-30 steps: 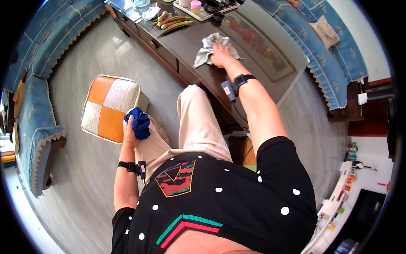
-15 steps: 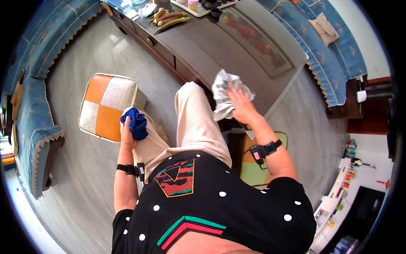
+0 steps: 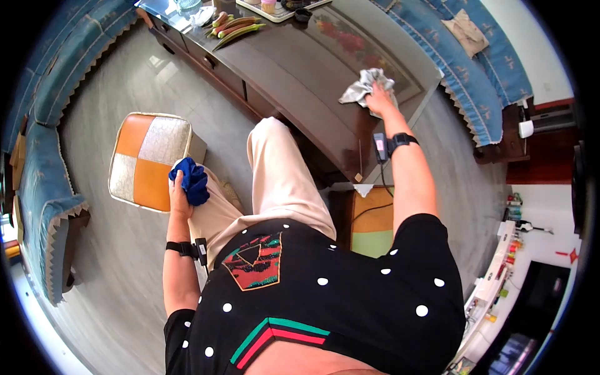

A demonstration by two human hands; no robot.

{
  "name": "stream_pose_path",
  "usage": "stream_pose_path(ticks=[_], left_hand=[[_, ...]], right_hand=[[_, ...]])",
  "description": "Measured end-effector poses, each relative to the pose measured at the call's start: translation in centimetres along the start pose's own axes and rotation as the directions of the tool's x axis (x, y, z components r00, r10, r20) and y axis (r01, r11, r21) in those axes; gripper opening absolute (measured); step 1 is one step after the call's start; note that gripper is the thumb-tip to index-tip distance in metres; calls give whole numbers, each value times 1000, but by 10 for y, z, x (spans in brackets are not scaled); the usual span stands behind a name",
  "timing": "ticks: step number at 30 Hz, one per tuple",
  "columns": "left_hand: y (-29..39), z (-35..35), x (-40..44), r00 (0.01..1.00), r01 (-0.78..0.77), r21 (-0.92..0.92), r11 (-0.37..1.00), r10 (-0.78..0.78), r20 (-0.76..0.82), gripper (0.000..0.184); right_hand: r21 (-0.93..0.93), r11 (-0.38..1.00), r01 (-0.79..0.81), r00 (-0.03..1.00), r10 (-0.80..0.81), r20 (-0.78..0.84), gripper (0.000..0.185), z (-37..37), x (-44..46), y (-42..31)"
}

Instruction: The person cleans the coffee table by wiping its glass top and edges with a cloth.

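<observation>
A crumpled grey-white cloth (image 3: 359, 92) lies on the dark glass-topped table (image 3: 300, 81), near its right end. My right hand (image 3: 379, 100) presses on this cloth, its fingers partly sunk in the folds. Against my left thigh, my left hand (image 3: 179, 199) grips a bunched dark blue cloth (image 3: 192, 181). Both wrists wear black straps with small devices.
Long reddish and green pods (image 3: 234, 28) and a tray (image 3: 281, 15) with a pink jar stand at the table's far end. A checkered stool (image 3: 150, 159) is by my left knee. Blue sofas (image 3: 431, 56) flank the table; another padded seat (image 3: 370, 228) is at its near corner.
My right hand and the grey-white cloth first came back to the table's near edge, then moved out again to the right part of the top. My left hand still holds the blue cloth.
</observation>
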State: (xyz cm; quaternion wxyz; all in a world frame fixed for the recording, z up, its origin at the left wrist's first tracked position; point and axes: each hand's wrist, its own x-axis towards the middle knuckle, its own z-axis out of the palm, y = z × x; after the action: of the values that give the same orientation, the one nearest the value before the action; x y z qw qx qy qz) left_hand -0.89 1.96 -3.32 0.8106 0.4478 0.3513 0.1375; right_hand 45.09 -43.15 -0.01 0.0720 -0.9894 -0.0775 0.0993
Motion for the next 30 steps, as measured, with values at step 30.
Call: stream_pose_path(ticks=[30], left_hand=[[-8,-7,9,999,-37,-1,999,37,-7,43]], right_hand=[[-94,992,-81,997,79,-22,75,-9,-18,-50]])
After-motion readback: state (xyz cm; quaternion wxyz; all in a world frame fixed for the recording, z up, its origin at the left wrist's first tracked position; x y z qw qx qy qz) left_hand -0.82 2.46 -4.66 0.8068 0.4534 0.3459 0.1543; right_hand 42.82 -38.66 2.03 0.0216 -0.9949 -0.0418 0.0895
